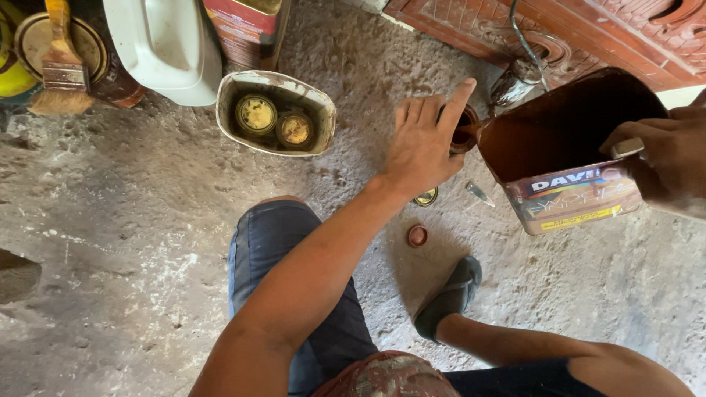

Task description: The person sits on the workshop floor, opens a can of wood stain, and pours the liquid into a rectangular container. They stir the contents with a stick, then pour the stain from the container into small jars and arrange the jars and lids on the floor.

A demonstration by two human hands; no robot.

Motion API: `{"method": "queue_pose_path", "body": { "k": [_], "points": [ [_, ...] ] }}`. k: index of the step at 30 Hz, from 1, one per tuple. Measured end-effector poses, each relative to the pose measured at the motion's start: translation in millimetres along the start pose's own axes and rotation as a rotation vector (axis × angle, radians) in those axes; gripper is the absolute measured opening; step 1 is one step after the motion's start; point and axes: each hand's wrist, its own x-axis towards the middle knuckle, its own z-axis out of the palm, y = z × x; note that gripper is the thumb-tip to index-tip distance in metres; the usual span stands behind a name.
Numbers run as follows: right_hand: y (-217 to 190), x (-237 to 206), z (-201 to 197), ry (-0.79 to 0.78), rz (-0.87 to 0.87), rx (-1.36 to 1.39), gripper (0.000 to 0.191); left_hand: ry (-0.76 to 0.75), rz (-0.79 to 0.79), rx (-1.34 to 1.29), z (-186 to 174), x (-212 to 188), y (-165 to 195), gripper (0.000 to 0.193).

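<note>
Rectangular metal can with its top cut away, its inside coated dark brown, is tilted with its open corner against the mouth of a small round brown-stained container on the rough concrete floor. The right hand grips the can's far rim, fingers curled closed over the edge; part of this hand is cut off by the frame. The left hand rests on the small container with fingers spread and nearly straight, forefinger raised and pointing upward, palm covering most of it, so whether the thumb clasps it cannot be told. The container's body is almost wholly hidden behind that hand. Near the wrist lie a small round reddish cap, a gold-coloured lid partly hidden under the hand, and a slim metal blade. Farther left stands an open cut tin holding two round lids. A worn paintbrush and a white plastic jug sit at the upper edge, cropped.
</note>
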Motion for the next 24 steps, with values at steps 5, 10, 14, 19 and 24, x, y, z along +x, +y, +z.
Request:
{"method": "queue_pose_path", "body": {
  "k": [5, 10, 14, 19, 24],
  "points": [
    [-0.4, -0.7, 5.2, -0.005, 0.019, 0.007, 0.022, -0.008, -0.006, 0.000, 4.9, -1.1, -2.3, 0.115],
    [-1.2, -1.4, 10.2, 0.062, 0.004, 0.132, 0.020, 0.009, -0.035, -0.004, 4.5, -1.1, -4.1, 0.118],
    [-10.8, -0.8, 16.2, 0.218, -0.012, 0.298, 0.019, 0.080, -0.078, -0.009, -3.5, 5.1, -13.0, 0.119],
    [-42.9, 15.5, 32.9, 0.386, 0.113, 0.603, 0.020, 0.196, -0.110, 0.002, -27.6, 10.0, -31.1, 0.122],
    [-83.8, 67.0, 77.6, 0.591, 0.258, 0.785, 0.013, 0.220, -0.163, 0.090, -54.4, 6.5, -37.8, 0.118]
  ]
}}
